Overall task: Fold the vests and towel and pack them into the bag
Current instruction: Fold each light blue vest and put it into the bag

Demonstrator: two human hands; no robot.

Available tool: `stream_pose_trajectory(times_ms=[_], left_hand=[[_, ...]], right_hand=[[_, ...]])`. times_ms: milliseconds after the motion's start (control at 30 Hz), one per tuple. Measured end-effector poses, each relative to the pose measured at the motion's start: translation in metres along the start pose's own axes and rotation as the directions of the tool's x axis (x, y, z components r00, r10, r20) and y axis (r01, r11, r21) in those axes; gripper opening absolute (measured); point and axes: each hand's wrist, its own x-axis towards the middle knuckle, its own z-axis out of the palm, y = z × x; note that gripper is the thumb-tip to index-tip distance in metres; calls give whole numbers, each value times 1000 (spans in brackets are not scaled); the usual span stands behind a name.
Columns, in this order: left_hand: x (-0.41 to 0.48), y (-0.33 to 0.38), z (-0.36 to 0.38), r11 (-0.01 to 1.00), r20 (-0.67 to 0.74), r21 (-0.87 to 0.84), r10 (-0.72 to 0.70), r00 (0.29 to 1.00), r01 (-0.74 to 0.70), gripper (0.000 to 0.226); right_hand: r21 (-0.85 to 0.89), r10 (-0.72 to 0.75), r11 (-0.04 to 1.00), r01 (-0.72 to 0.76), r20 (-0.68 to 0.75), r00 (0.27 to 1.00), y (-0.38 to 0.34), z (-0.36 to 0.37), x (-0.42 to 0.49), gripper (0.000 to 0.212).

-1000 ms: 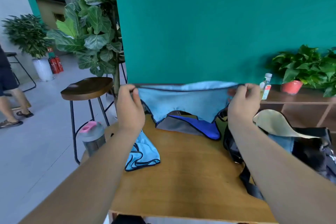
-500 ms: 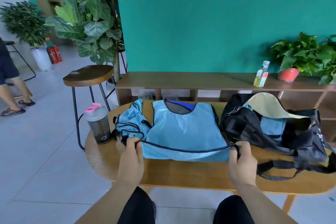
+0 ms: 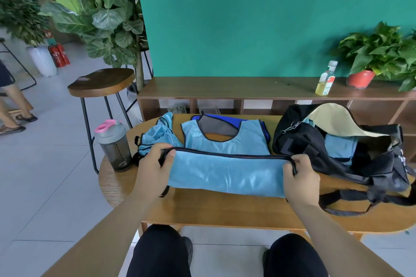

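If your two corners travel unevenly, the fold may land askew, and the crumpled vest at left could snag and drag along. Your left hand pinches the left hem corner of the vest lying on the table. Your right hand pinches the right corner, just beside the open bag.

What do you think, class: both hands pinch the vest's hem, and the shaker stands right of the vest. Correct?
Not quite. The head view shows the shaker standing left of the vest, not right. The left hand and right hand do pinch its hem.
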Motion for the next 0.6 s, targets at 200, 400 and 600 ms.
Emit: stream_pose_trajectory(times_ms=[200,400,600], left_hand=[[-36,-41,44,982,478,155,-172,861,110,20],[-67,-63,70,924,392,234,195,899,-303,14],[-70,-62,64,837,411,355,261,874,-417,17]], right_hand=[[-355,91,933,57,386,918,28,28,2,9],[-564,27,809,162,311,950,40,37,-17,8],[-664,57,740,109,224,973,46,34,-13,8]])
